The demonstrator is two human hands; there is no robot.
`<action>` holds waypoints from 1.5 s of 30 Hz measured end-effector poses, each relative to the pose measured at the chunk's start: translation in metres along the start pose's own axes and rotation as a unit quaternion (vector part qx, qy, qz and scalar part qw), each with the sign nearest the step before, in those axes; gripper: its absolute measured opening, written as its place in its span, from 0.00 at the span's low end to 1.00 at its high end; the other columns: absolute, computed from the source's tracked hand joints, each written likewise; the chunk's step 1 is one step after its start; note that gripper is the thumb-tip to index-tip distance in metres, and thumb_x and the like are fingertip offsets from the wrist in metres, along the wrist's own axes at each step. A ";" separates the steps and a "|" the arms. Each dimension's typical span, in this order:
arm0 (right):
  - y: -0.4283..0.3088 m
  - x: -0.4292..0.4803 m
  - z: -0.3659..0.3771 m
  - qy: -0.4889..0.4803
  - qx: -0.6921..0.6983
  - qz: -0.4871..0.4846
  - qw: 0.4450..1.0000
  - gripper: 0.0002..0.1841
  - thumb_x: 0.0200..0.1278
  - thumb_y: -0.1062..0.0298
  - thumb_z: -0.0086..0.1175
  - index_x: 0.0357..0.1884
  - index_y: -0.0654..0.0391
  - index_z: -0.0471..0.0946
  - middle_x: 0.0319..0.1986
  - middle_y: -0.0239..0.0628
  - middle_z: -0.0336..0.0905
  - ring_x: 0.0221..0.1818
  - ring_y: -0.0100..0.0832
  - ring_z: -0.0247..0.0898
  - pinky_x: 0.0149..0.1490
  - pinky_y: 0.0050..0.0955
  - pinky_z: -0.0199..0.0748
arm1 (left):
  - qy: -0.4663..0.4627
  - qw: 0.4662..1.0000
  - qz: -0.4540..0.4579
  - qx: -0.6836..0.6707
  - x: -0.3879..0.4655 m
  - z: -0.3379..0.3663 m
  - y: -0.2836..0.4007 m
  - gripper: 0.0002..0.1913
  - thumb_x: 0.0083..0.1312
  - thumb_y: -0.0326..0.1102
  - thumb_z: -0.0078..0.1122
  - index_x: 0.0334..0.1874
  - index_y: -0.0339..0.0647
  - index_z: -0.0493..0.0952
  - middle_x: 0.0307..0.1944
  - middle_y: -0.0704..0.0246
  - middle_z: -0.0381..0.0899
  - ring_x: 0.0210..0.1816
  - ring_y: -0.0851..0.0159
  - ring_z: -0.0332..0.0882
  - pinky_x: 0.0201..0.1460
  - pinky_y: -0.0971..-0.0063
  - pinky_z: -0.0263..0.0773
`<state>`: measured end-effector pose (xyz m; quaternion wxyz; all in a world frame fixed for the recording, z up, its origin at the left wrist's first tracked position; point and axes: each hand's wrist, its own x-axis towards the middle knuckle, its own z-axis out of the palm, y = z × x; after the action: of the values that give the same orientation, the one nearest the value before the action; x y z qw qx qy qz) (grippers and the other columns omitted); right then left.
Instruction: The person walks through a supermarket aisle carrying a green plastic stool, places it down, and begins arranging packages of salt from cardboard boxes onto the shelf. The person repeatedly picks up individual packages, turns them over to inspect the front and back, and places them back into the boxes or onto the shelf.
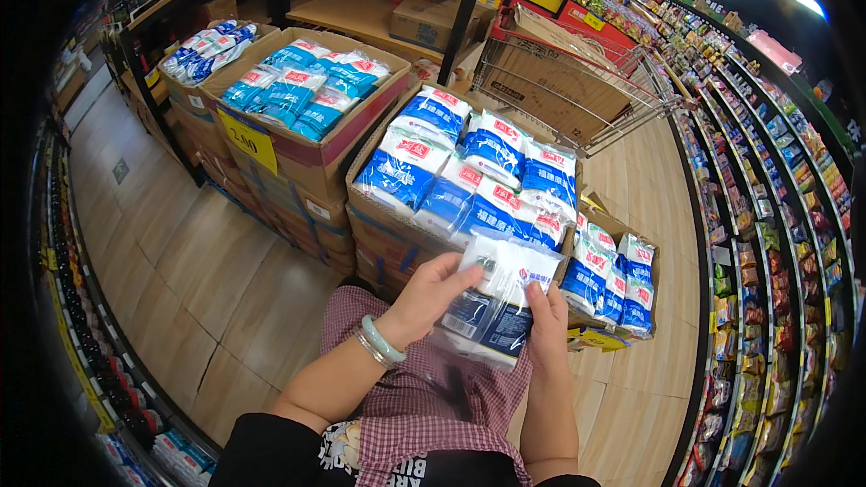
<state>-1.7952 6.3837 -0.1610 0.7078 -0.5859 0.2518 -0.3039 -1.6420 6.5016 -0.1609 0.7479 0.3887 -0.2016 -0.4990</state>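
Note:
Both hands hold one white and dark blue plastic packet of salt (pixel 497 321), its printed back facing up. My left hand (pixel 433 294) grips its left side, the thumb on top; a pale bangle and a metal bracelet are on that wrist. My right hand (pixel 544 318) grips the right side, thumb on top. Just beyond stands an open cardboard box (pixel 385 223) filled with blue and white salt packets (pixel 504 199). Lower at its right is a smaller box with similar packets (pixel 609 277). Teal salt packets (pixel 298 84) fill another box (pixel 365 149) on the left.
A wire shopping cart (pixel 582 88) holding flattened cardboard stands behind the boxes. A yellow price sign (pixel 247 138) hangs on the teal packets' box. Wooden shelving with black posts (pixel 463 24) rises at the back. Stocked shelves (pixel 764 270) curve along the right; bottles (pixel 111 345) line the left.

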 end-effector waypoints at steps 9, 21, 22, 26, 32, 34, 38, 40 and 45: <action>-0.002 -0.007 0.015 -0.050 -0.007 -0.007 0.999 0.18 0.64 0.71 0.57 0.54 0.67 0.73 0.47 0.37 0.79 0.46 0.24 0.74 0.51 0.25 0.71 | 0.008 0.997 0.046 0.069 0.004 0.001 0.010 0.14 0.61 0.31 0.65 0.47 0.33 0.78 0.40 0.67 0.82 0.39 0.74 0.79 0.42 0.80 0.75; -0.008 0.008 0.002 0.070 0.043 -0.034 0.996 0.14 0.64 0.69 0.57 0.48 0.66 0.76 0.41 0.37 0.81 0.39 0.25 0.77 0.46 0.24 0.75 | -0.033 0.984 -0.026 0.172 0.004 -0.006 0.006 0.11 0.67 0.39 0.59 0.34 0.36 0.78 0.28 0.77 0.76 0.31 0.79 0.71 0.34 0.83 0.69; -0.009 0.009 0.000 0.074 0.033 -0.042 0.996 0.15 0.65 0.69 0.56 0.49 0.66 0.76 0.42 0.38 0.81 0.40 0.26 0.78 0.46 0.25 0.76 | -0.054 0.969 -0.043 0.239 0.001 -0.008 0.007 0.12 0.67 0.39 0.60 0.32 0.36 0.77 0.26 0.78 0.74 0.30 0.80 0.68 0.32 0.83 0.67; -0.009 0.014 -0.002 0.099 0.039 -0.060 0.992 0.15 0.66 0.68 0.55 0.51 0.66 0.75 0.43 0.39 0.80 0.41 0.26 0.78 0.47 0.25 0.76 | -0.053 0.952 0.037 0.299 -0.002 -0.004 0.000 0.14 0.66 0.38 0.61 0.25 0.37 0.75 0.21 0.81 0.68 0.25 0.82 0.59 0.26 0.84 0.58; -0.012 0.012 -0.008 0.130 0.004 -0.121 0.984 0.18 0.62 0.66 0.61 0.49 0.67 0.75 0.43 0.38 0.79 0.41 0.26 0.75 0.48 0.24 0.72 | -0.095 0.968 -0.024 0.233 0.002 -0.016 -0.002 0.11 0.64 0.36 0.63 0.38 0.33 0.77 0.28 0.73 0.78 0.27 0.78 0.71 0.28 0.83 0.67; -0.017 0.011 -0.013 0.115 0.022 -0.092 0.989 0.18 0.62 0.66 0.60 0.50 0.67 0.75 0.43 0.38 0.79 0.42 0.26 0.75 0.49 0.25 0.72 | -0.124 0.949 -0.081 0.279 0.001 -0.023 -0.005 0.12 0.64 0.34 0.63 0.44 0.33 0.76 0.32 0.72 0.79 0.29 0.78 0.73 0.30 0.84 0.68; -0.041 0.021 -0.018 0.143 -0.069 -0.092 0.983 0.16 0.61 0.67 0.62 0.46 0.66 0.76 0.38 0.36 0.80 0.37 0.23 0.74 0.43 0.23 0.72 | -0.122 0.983 -0.034 0.133 0.003 -0.032 -0.004 0.16 0.64 0.28 0.61 0.54 0.34 0.73 0.36 0.71 0.80 0.34 0.77 0.76 0.39 0.83 0.73; -0.059 0.026 -0.021 0.142 -0.231 -0.185 0.945 0.13 0.60 0.66 0.63 0.41 0.64 0.77 0.33 0.33 0.80 0.34 0.20 0.71 0.39 0.20 0.69 | -0.076 0.986 0.008 0.149 0.005 -0.037 0.001 0.17 0.65 0.30 0.60 0.56 0.33 0.72 0.42 0.65 0.81 0.39 0.73 0.78 0.44 0.80 0.75; -0.076 0.029 -0.023 0.135 -0.074 -0.187 0.970 0.13 0.62 0.66 0.61 0.40 0.66 0.78 0.33 0.33 0.80 0.34 0.20 0.71 0.39 0.20 0.70 | -0.038 0.993 -0.037 0.106 0.004 -0.039 0.008 0.18 0.67 0.33 0.59 0.57 0.33 0.71 0.46 0.63 0.80 0.43 0.70 0.79 0.48 0.77 0.75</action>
<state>-1.8018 6.3375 -0.0908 0.5522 -0.6271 0.2529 -0.4878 -1.6090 6.5147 -0.1788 0.6754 0.4537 -0.2668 -0.5166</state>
